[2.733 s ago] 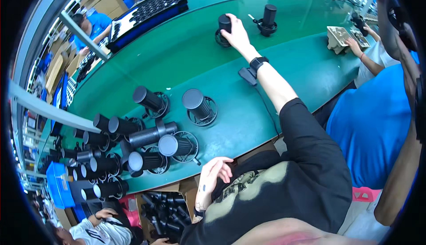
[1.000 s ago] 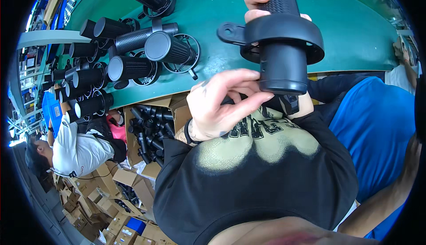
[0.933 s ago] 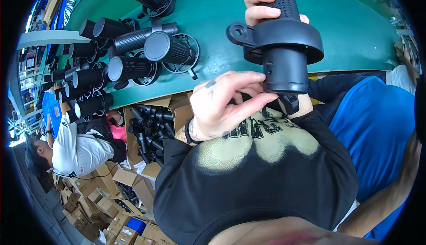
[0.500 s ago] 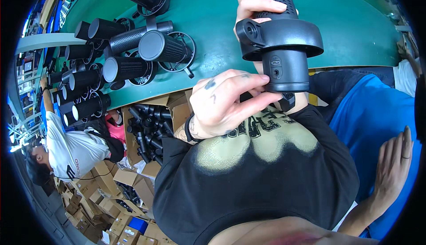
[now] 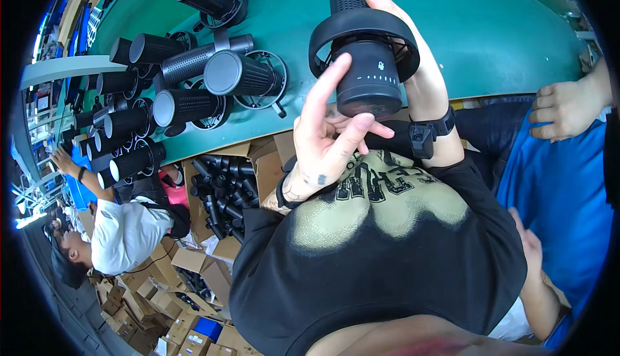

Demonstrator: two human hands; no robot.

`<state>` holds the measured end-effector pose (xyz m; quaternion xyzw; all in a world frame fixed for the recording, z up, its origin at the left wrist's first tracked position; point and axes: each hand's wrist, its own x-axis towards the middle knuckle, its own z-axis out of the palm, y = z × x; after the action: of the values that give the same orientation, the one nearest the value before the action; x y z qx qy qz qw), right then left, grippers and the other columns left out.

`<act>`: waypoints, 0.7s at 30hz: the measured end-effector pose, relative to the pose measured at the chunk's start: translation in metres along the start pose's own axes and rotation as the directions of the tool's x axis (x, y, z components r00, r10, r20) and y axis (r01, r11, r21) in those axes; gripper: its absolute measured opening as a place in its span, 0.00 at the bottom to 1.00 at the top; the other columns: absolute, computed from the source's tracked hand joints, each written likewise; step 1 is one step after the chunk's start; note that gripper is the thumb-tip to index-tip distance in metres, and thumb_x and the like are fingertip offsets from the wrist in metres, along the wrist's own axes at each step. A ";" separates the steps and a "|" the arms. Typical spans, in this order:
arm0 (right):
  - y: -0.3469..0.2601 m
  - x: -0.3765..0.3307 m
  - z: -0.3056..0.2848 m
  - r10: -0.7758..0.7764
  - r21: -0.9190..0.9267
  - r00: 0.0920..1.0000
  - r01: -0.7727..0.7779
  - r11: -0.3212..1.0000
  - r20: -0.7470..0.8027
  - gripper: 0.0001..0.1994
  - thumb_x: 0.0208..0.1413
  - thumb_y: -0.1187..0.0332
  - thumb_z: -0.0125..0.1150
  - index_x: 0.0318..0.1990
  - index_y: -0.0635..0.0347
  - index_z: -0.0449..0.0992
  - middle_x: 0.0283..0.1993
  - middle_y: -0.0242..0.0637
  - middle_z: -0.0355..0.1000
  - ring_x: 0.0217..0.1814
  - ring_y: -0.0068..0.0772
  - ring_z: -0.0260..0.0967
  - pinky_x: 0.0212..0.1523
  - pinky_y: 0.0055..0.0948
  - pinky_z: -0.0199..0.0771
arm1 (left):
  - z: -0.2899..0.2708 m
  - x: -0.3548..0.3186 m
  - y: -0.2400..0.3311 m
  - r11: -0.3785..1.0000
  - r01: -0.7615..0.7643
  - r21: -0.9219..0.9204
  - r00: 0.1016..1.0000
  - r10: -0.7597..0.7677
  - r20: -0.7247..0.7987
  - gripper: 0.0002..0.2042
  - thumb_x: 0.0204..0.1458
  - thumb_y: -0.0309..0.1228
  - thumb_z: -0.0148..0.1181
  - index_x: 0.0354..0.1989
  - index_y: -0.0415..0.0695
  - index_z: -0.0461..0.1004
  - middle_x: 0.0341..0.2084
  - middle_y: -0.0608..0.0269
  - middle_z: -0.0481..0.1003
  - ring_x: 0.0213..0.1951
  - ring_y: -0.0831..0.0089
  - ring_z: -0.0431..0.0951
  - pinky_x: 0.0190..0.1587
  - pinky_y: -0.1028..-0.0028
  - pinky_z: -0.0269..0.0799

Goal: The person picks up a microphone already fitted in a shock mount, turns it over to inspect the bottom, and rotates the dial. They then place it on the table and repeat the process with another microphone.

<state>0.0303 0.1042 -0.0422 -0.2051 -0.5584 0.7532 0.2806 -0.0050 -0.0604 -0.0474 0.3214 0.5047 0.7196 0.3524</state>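
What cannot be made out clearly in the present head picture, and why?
All in the head view:
Right hand: most fingers, hidden behind the black microphone.
Microphone's far side: turned away.
Black parts in the cardboard box: overlapping, uncountable.
Co-worker's forearm at right: cut off by the picture's edge.

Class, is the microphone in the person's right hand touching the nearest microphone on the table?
Apart. The head view shows bare green table between the held microphone and the nearest microphone, to its left.
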 end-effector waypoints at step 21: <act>0.029 0.032 -0.024 0.006 -0.105 1.000 -0.006 0.994 0.000 0.15 0.57 0.51 0.57 0.35 0.54 0.71 0.31 0.25 0.70 0.31 0.16 0.66 0.33 0.20 0.70 | -0.007 -0.006 -0.006 0.889 -0.073 -0.453 0.997 0.074 -0.016 0.37 0.59 0.31 0.52 0.64 0.57 0.28 0.43 0.24 0.69 0.31 0.47 0.81 0.21 0.69 0.80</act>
<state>0.0149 0.1363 -0.0768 -0.2211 -0.5967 0.7236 0.2673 -0.0065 -0.0676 -0.0557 0.2499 0.3104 0.8298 0.3907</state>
